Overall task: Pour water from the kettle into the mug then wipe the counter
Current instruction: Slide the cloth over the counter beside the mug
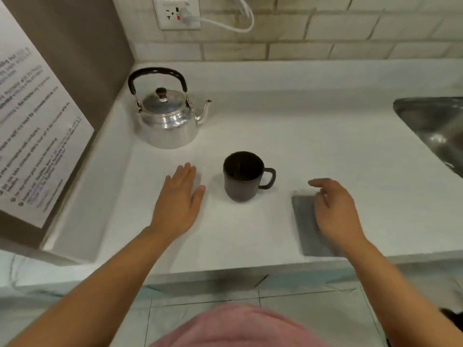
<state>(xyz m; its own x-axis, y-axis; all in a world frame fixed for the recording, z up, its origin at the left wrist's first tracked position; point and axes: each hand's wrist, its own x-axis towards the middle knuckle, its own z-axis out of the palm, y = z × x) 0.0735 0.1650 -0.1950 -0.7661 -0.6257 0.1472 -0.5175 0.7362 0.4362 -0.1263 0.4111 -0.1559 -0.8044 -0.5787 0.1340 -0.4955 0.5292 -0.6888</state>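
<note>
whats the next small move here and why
Probably reach the left hand forward to the kettle and grip its black handle. Both hands are open and hold nothing, the kettle stands upright at the back left, and the mug stands upright near the counter's front. The right hand hovers over the grey cloth, which can wait.

Single head-mounted wide-angle view; no second view was given, so no overlap was shared. It was aimed forward and steeply down from above the counter (325, 151). Both forearms were framed entering from the bottom edge, left hand (179, 204) and right hand (335, 209) near mid-frame at close range. Beyond the hands the tiled wall (325, 33) and socket (176, 12) were caught. Below the hands the floor (313, 314) was seen. Edges were bent by lens distortion.
</note>
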